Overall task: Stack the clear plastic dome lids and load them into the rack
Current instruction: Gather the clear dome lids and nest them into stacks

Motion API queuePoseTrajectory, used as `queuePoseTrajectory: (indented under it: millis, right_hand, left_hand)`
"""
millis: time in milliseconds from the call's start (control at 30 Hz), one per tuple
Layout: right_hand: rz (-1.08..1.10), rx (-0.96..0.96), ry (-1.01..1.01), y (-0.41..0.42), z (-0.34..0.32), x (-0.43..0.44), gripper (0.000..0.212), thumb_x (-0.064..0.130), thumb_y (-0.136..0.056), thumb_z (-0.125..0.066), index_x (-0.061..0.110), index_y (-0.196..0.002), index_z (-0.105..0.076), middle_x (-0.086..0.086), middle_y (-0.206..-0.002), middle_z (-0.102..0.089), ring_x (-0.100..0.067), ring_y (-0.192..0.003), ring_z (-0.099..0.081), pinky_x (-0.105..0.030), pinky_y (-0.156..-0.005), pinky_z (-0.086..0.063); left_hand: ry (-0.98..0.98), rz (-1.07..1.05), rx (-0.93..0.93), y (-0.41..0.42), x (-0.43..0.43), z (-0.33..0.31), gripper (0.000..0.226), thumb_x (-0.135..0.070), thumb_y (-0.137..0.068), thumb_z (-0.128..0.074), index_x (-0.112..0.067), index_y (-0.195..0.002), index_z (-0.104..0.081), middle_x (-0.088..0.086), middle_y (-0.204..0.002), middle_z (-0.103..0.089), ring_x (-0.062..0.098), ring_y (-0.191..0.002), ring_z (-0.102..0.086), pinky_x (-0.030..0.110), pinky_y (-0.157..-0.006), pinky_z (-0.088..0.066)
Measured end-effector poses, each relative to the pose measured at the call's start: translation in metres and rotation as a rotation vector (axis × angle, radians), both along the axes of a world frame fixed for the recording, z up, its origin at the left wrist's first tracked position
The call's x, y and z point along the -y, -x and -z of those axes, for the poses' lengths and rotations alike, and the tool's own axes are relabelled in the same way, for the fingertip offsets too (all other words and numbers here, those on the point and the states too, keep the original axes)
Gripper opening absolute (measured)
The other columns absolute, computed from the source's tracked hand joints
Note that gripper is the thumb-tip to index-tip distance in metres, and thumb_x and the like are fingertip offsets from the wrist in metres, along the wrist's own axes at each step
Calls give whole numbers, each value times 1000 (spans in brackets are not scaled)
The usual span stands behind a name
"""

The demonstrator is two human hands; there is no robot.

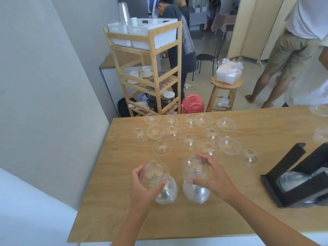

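Note:
Several clear plastic dome lids lie scattered over the far half of the wooden table. My left hand grips a clear dome lid just above another dome lid on the table. My right hand grips a second dome lid over a lid resting below it. A black rack stands at the right edge, with clear lids partly visible inside.
Beyond the table's far edge stand a wooden shelf unit with cups and white bins, a pink fan and a wooden stool. People stand at the back and at the right. A grey wall runs along the left.

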State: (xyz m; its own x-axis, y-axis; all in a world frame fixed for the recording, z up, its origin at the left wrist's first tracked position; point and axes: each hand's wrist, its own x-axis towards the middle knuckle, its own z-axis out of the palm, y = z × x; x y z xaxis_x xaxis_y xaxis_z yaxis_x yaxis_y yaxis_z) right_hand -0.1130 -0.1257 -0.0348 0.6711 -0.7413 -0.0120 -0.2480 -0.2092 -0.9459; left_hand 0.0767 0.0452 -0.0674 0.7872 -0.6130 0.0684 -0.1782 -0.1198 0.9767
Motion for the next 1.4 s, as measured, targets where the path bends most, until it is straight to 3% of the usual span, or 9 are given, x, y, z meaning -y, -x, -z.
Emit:
queuePoseTrajectory:
  millis: [167, 367, 500, 667, 800, 1000, 1233, 1333, 1400]
  right_hand:
    - [64, -41, 57, 18, 26, -10, 95, 28, -55, -98, 24, -135, -48, 14, -132, -53, 10, -121, -46, -2, -95, -33]
    - [79, -149, 66, 31, 50, -14, 101, 52, -50, -91, 29, -136, -44, 16, -132, -52, -5, -124, -47, -28, -101, -40]
    - [72, -173, 109, 30, 57, -17, 98, 54, -52, -90, 38, -135, -40, 25, -134, -47, 3, -123, -44, -22, -98, -37]
    - [-14, -228, 327, 24, 50, -15, 85, 53, -63, -82, 50, -132, -32, 33, -134, -35, 12, -124, -32, -4, -98, -24]
    - [-83, -288, 398, 20, 48, -6, 90, 51, -66, -81, 31, -143, -39, 18, -139, -37, -6, -129, -36, -19, -105, -27]
    - [-127, -346, 373, 15, 43, 0, 95, 43, -66, -83, 29, -148, -35, 14, -144, -36, -11, -134, -35, -26, -111, -30]
    - [-138, -387, 316, 16, 31, 5, 120, 58, -56, -81, 36, -153, -14, 26, -148, -19, 3, -134, -24, -25, -108, -30]
    - [-13, -338, 326, 27, 21, 16, 104, 65, -70, -74, 35, -152, -18, 24, -146, -28, 3, -134, -26, -26, -104, -30]
    - [119, -338, 377, 36, 15, 31, 82, 52, -82, -72, 25, -148, -33, 11, -144, -41, -9, -134, -37, -28, -102, -33]
  left_hand:
    - [-30, -52, 59, 15, -2, 21, 84, -49, -52, -90, -51, -122, -44, -30, -127, -50, -5, -123, -47, 27, -101, -42]
    - [-125, -32, 140, 23, -9, 31, 99, -59, -59, -83, -49, -143, -31, -38, -141, -39, -11, -132, -36, 26, -104, -33]
    - [-196, -11, 192, 24, -11, 35, 96, -64, -62, -79, -48, -144, -32, -44, -139, -32, -15, -133, -30, 27, -106, -31]
    - [-220, 9, 177, 25, -10, 43, 91, -62, -61, -80, -47, -140, -36, -29, -141, -40, -5, -132, -36, 26, -107, -32]
    - [-234, 34, 138, 24, -9, 49, 90, -58, -59, -83, -41, -134, -37, -25, -135, -44, -4, -125, -42, 24, -101, -38]
    - [-291, 118, 126, 16, -3, 43, 87, -52, -58, -86, -47, -126, -32, -29, -125, -44, -5, -117, -46, 15, -88, -39]
    - [-311, 180, 123, 3, -4, 28, 120, -68, -54, -82, -39, -149, -14, -24, -144, -26, -4, -131, -30, 28, -105, -33]
    - [-271, 115, 146, -11, -1, 14, 108, -71, -65, -69, -37, -152, -15, -15, -154, -25, 3, -140, -27, 32, -110, -30]
    - [-235, 108, 186, -21, 8, 3, 98, -68, -71, -64, -32, -152, -20, -9, -155, -28, 7, -141, -29, 34, -111, -30]
